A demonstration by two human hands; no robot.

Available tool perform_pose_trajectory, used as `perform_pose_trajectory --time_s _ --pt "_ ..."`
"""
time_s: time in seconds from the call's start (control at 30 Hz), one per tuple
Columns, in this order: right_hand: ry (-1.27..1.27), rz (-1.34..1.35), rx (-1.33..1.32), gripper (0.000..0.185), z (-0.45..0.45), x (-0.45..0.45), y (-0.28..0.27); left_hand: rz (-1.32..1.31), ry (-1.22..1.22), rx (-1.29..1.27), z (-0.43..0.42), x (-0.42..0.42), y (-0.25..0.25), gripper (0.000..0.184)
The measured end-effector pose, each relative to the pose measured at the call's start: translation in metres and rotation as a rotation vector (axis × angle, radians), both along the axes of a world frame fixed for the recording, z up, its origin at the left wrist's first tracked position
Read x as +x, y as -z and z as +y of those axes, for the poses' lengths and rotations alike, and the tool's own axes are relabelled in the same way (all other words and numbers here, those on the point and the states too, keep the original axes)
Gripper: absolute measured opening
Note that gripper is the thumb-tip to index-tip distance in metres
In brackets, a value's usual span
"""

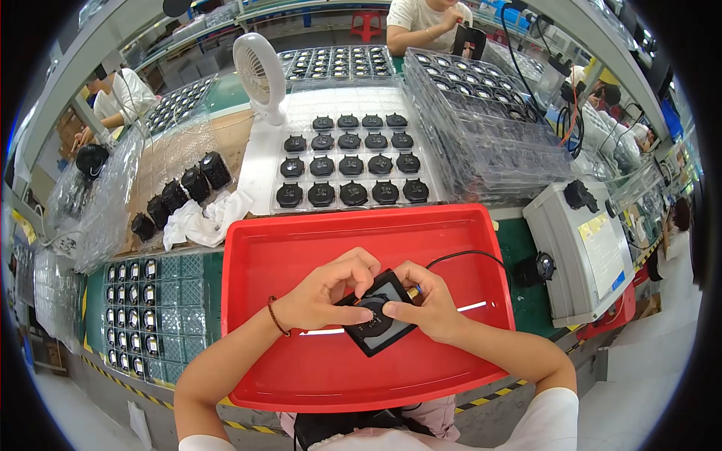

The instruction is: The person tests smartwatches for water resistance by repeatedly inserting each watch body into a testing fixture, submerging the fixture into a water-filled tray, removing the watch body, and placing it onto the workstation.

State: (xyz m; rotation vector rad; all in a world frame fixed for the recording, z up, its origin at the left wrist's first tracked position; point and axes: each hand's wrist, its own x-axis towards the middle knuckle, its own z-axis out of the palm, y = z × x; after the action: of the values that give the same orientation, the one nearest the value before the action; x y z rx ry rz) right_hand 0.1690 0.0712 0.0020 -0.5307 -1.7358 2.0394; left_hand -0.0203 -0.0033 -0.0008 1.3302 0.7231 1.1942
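Note:
Over a red tray (301,383), both hands hold a black-framed square device (374,344) with a grey face. A round black part (382,319) lies against that face. My left hand (335,293) has its thumb on the round part and its fingers bent at the device's upper left edge. My right hand (432,304) grips the right side, its thumb on the round part too. A black cable (470,253) runs from the device's right side toward the right. The fingers partly cover the device and the round part.
Behind the red tray, a clear tray holds rows of black round parts (353,193). A white fan (259,71), stacked clear trays (481,150), a grey box (583,248), white cloth (207,219) and a parts tray (184,323) surround it. Co-workers sit beyond.

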Motion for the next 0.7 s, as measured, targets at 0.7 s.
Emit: perform_pose_trajectory --time_s 0.7 --pt "0.01 0.041 0.007 0.026 0.005 0.0 0.0 -0.017 -0.134 0.048 -0.001 0.005 -0.004 0.031"
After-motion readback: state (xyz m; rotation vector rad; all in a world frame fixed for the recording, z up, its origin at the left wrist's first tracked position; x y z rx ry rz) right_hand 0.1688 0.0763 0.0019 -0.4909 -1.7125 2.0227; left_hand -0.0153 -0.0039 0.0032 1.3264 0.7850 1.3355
